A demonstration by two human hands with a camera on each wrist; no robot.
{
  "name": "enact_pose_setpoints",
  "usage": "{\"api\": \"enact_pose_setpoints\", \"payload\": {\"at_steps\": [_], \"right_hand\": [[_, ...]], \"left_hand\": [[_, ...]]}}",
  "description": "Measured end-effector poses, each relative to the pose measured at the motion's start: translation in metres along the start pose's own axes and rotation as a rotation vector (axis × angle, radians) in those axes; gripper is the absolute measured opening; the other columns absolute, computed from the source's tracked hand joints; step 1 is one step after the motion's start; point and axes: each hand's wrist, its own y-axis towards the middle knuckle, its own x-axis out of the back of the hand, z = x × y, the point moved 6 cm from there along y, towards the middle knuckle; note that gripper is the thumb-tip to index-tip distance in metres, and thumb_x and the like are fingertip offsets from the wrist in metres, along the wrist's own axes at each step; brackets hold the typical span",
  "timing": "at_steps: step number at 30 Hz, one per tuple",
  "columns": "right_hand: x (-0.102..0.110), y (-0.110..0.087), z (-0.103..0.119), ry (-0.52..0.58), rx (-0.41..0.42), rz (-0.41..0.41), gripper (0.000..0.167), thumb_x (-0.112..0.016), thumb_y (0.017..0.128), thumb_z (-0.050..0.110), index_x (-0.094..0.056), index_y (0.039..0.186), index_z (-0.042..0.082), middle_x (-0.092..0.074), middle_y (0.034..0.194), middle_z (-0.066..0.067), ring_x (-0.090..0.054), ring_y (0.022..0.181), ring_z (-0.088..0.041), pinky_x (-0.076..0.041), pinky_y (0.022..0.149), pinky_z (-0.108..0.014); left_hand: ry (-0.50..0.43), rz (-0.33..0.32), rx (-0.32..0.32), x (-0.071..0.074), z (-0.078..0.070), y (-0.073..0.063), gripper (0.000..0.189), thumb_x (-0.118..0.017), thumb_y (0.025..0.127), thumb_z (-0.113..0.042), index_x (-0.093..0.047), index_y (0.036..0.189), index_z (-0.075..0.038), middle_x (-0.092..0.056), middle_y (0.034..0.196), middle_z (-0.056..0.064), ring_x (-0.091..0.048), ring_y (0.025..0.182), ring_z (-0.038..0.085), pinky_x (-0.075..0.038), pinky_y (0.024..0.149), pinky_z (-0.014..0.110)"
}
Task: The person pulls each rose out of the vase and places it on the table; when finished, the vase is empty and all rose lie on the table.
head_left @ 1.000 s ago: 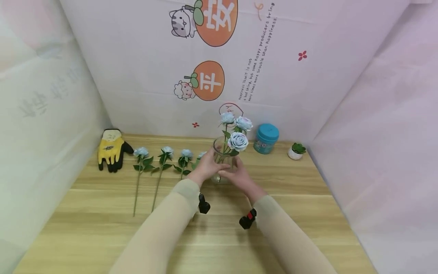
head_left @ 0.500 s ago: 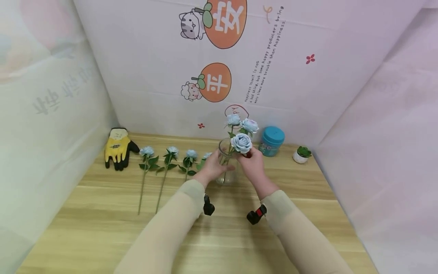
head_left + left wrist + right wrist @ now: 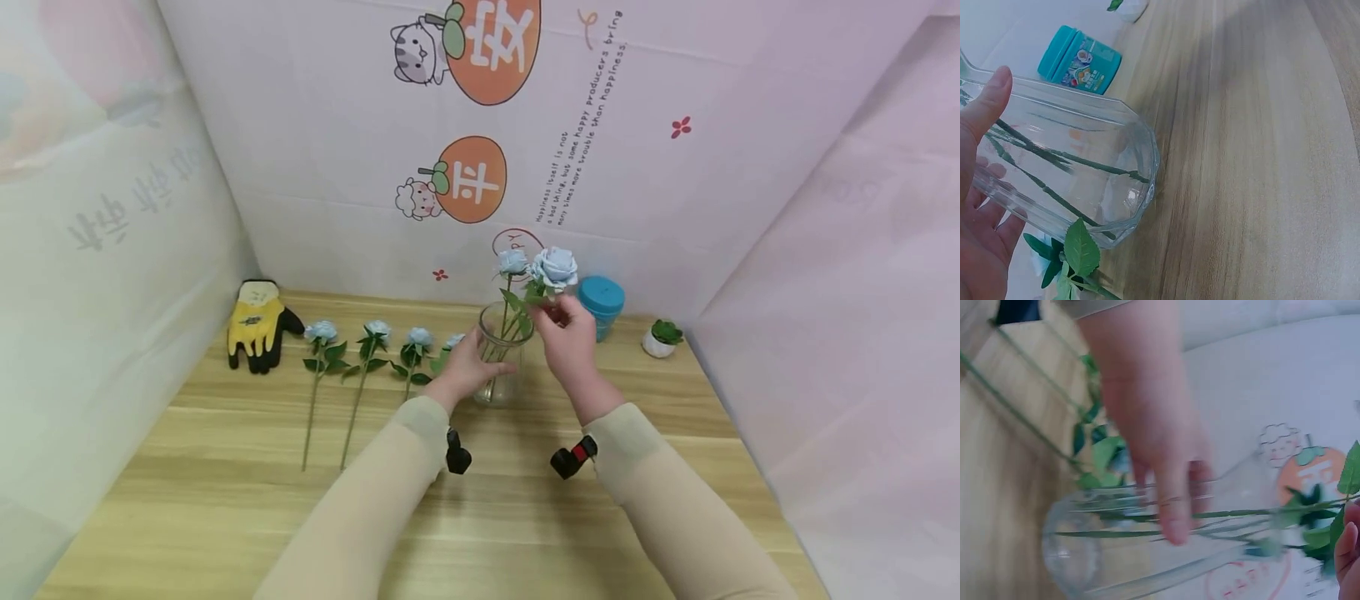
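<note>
A clear glass vase [image 3: 498, 390] stands upright near the back of the table, several green stems inside it. My left hand [image 3: 463, 368] grips it from the left side, with the thumb across the front; the left wrist view shows the thumb and fingers on either side of the glass [image 3: 1100, 150]. My right hand [image 3: 570, 342] is at the right of the rim and pinches a pale blue rose [image 3: 557, 267] by its stem just below the bloom. Behind it, another blue rose [image 3: 513, 262] rises from the vase. A third bloom seen earlier is hidden.
Several blue roses [image 3: 321, 332] lie in a row left of the vase. A yellow and black glove [image 3: 255, 329] lies at the back left. Behind my right hand is a blue lidded jar [image 3: 602, 296], and further right a small potted succulent [image 3: 662, 337].
My right hand has left the vase's side, taken hold of the front rose and shifted it up and right. My left hand stays on the vase. The head view has shifted slightly.
</note>
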Motion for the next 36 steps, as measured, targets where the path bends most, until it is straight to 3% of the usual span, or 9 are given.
{"api": "enact_pose_setpoints", "payload": {"at_steps": [4,6,11,14,18,23,27,30,36], "right_hand": [[0.012,0.015,-0.003,0.1,0.062,-0.015,0.025,-0.068,0.092,0.0,-0.066,0.115,-0.008,-0.06,0.081,-0.006,-0.052,0.065,-0.011,-0.045,0.053,-0.019],[0.017,0.023,-0.007,0.143,0.062,0.004,0.03,-0.066,0.095,0.004,-0.062,0.124,-0.005,-0.063,0.089,-0.005,-0.057,0.07,-0.015,-0.05,0.055,-0.022],[0.027,0.034,-0.011,0.235,-0.042,0.073,0.03,-0.052,0.104,0.014,-0.049,0.132,0.004,-0.06,0.11,-0.008,-0.062,0.092,-0.023,-0.057,0.068,-0.029],[0.032,0.037,-0.015,0.28,-0.106,0.07,0.027,-0.052,0.103,0.013,-0.048,0.129,0.008,-0.059,0.108,-0.01,-0.062,0.093,-0.022,-0.057,0.073,-0.031],[0.039,0.037,-0.016,0.316,-0.112,0.01,0.026,-0.063,0.097,0.003,-0.053,0.121,0.008,-0.062,0.098,-0.009,-0.062,0.088,-0.018,-0.056,0.077,-0.032],[0.051,0.04,-0.008,0.421,-0.048,-0.074,0.036,-0.071,0.089,-0.003,-0.057,0.12,0.008,-0.067,0.086,-0.007,-0.066,0.081,-0.018,-0.055,0.077,-0.032],[0.068,0.05,-0.002,0.522,-0.017,-0.142,0.026,-0.073,0.087,-0.003,-0.061,0.11,0.002,-0.069,0.083,-0.01,-0.07,0.075,-0.021,-0.056,0.074,-0.03],[0.08,0.056,-0.005,0.572,-0.045,-0.205,0.017,-0.073,0.087,-0.001,-0.063,0.102,-0.002,-0.069,0.086,-0.012,-0.07,0.073,-0.022,-0.057,0.068,-0.029],[0.1,0.056,-0.031,0.623,-0.13,-0.378,0.018,-0.072,0.089,0.002,-0.062,0.102,-0.003,-0.068,0.091,-0.015,-0.068,0.073,-0.025,-0.055,0.058,-0.026]], "left_hand": [[0.007,-0.009,-0.007,0.001,0.0,-0.001,0.086,-0.085,0.078,-0.038,-0.04,0.148,-0.019,-0.035,0.156,0.009,-0.03,0.143,0.025,-0.03,0.113,0.043],[0.022,-0.01,-0.019,0.001,0.0,-0.001,0.086,-0.085,0.077,-0.039,-0.04,0.148,-0.019,-0.036,0.156,0.009,-0.03,0.143,0.024,-0.03,0.113,0.042],[0.02,-0.003,-0.015,0.001,0.0,-0.002,0.084,-0.084,0.079,-0.037,-0.039,0.148,-0.02,-0.034,0.157,0.009,-0.029,0.144,0.025,-0.029,0.113,0.044],[0.009,0.0,0.002,0.001,-0.001,-0.003,0.083,-0.084,0.08,-0.033,-0.039,0.149,-0.02,-0.033,0.157,0.01,-0.028,0.144,0.026,-0.03,0.113,0.046],[0.032,-0.003,0.006,0.002,-0.001,-0.003,0.083,-0.084,0.08,-0.035,-0.039,0.149,-0.019,-0.033,0.157,0.011,-0.028,0.144,0.027,-0.029,0.113,0.046],[0.043,0.0,0.002,0.002,-0.001,-0.001,0.084,-0.083,0.08,-0.037,-0.039,0.149,-0.018,-0.034,0.156,0.011,-0.029,0.143,0.027,-0.03,0.113,0.045],[0.043,0.001,-0.004,0.002,0.0,-0.001,0.084,-0.083,0.08,-0.038,-0.04,0.148,-0.018,-0.034,0.156,0.01,-0.029,0.143,0.026,-0.03,0.113,0.045],[0.042,-0.002,-0.008,0.002,0.0,0.001,0.083,-0.084,0.08,-0.037,-0.04,0.148,-0.017,-0.034,0.156,0.01,-0.029,0.143,0.026,-0.03,0.113,0.044],[0.041,-0.004,0.0,0.002,-0.001,-0.001,0.081,-0.083,0.082,-0.033,-0.039,0.149,-0.015,-0.034,0.157,0.009,-0.028,0.144,0.026,-0.03,0.113,0.044]]}}
